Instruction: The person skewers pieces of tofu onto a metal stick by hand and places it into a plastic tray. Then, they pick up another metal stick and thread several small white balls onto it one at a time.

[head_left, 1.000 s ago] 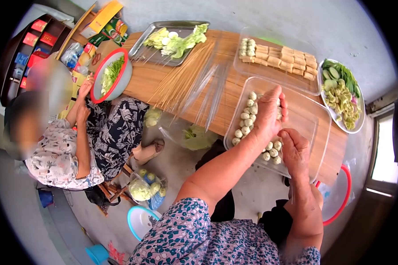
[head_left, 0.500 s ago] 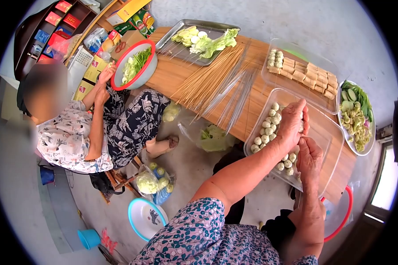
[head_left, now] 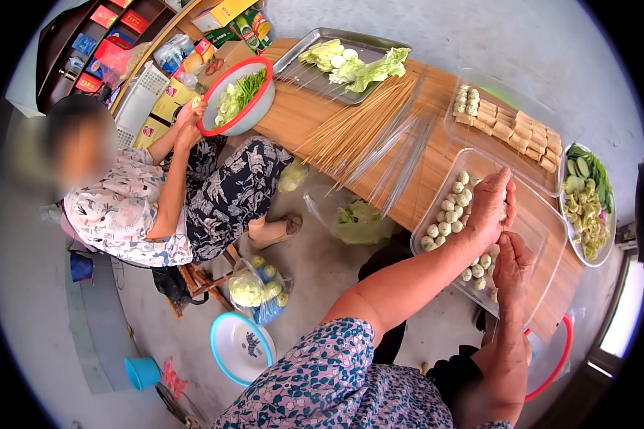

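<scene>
Meatballs (head_left: 447, 211), small, pale and round, lay in a clear, shallow plastic tray (head_left: 535, 230) at the near end of a long wooden table (head_left: 300, 114). They were lined up along the tray wall facing the skewers and along the wall at the table's edge. They looked light, springy and probably a little slick, and likely to roll. A fingertip pinch across the widest part would suit them best. Being round, each had no long axis and pointed nowhere.

Over them, the left hand (head_left: 490, 204) was curled shut with its back to the camera, so I could not tell what it enclosed. The right hand (head_left: 511, 264) rose just beneath it with fingertips pinched together, and anything between them was hidden.

Beside the tray lay a fan of thin bamboo skewers (head_left: 354, 132). Farther off, another person (head_left: 129, 207) sat holding a red-rimmed bowl of greens (head_left: 236, 96).
</scene>
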A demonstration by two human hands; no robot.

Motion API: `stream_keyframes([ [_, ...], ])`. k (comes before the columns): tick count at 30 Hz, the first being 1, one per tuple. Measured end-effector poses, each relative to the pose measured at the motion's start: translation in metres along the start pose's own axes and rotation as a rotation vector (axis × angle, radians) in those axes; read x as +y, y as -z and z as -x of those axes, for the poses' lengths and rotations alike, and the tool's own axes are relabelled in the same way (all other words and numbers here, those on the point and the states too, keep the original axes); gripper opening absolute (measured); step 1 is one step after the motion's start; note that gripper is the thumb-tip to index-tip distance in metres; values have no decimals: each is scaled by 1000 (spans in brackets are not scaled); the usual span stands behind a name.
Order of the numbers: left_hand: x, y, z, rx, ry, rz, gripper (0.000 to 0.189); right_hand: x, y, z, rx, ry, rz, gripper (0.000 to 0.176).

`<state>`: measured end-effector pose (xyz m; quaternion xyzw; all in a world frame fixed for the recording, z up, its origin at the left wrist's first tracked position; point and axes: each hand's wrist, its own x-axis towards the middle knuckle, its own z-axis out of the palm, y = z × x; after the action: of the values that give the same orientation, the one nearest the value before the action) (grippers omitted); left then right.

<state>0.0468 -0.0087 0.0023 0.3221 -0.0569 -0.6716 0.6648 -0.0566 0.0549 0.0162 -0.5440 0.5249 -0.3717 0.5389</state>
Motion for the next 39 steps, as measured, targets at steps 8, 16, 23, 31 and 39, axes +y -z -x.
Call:
stream_keyframes([
  [8, -1, 2, 4, -54, 21, -69, 30, 4, 3, -1, 16, -6, 9, 19],
  [16, -4, -3, 4, -80, -22, -151, 31, 2, 4, -11, 129, 167, 259, 20],
  [23, 11, 12, -7, -152, -45, -507, 46, -2, 29, -14, 214, 113, 161, 18],
  [31, -16, 29, 3, -547, -80, -1594, 25, -9, 71, -7, 363, 50, -108, 23],
  [39, -63, 44, 8, -836, -299, -2224, 15, -7, 78, -5, 401, 56, -89, 22],
])
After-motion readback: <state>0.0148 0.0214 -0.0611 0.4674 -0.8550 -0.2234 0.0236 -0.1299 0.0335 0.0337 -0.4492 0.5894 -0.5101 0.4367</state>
